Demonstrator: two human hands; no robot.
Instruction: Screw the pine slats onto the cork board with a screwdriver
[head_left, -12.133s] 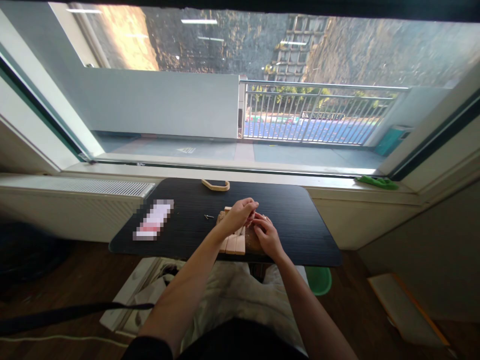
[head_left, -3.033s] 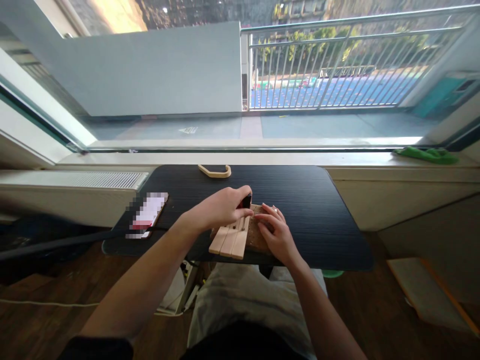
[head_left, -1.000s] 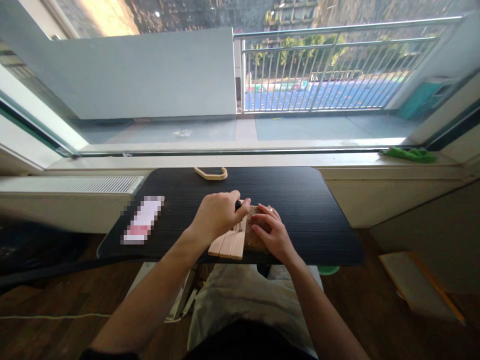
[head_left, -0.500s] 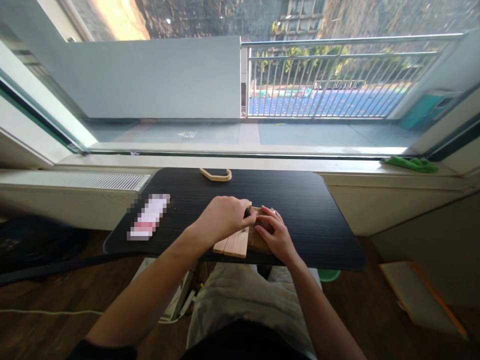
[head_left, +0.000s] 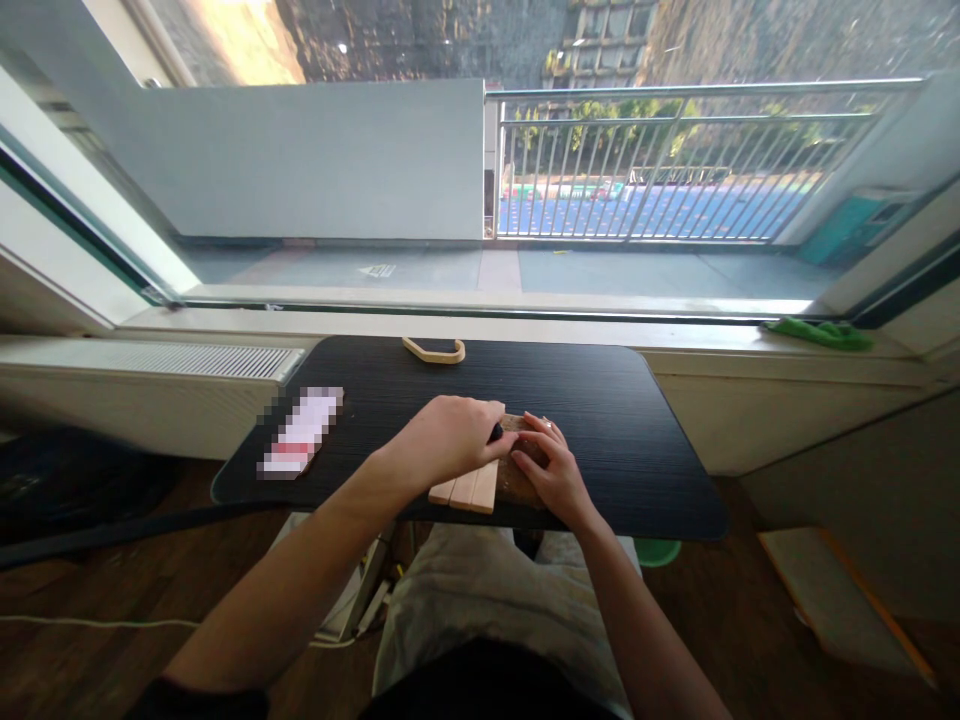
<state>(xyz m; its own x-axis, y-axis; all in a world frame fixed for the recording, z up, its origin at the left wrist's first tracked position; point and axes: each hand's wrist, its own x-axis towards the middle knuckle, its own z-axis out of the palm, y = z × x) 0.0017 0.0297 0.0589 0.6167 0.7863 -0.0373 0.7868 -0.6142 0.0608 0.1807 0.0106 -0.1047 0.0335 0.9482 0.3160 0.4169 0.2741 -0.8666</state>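
Observation:
A small wooden piece made of pale slats (head_left: 469,490) joined to a brown board (head_left: 514,480) lies near the front edge of a black table (head_left: 622,440). My left hand (head_left: 442,438) is closed in a fist round a dark-handled tool (head_left: 496,432) whose tip is hidden against the wood. My right hand (head_left: 551,470) lies on the brown board with its fingers curled over it, holding it down.
A curved wooden handle (head_left: 433,350) rests at the table's back edge. A flat blurred card (head_left: 300,445) lies at the left. Behind are a radiator grille (head_left: 172,360), a window sill with a green cloth (head_left: 817,332), and wood floor below.
Over twelve seconds my hands stayed on the wooden piece. In the last second my left fist shifted slightly lower over the slats; the view also shifted a little.

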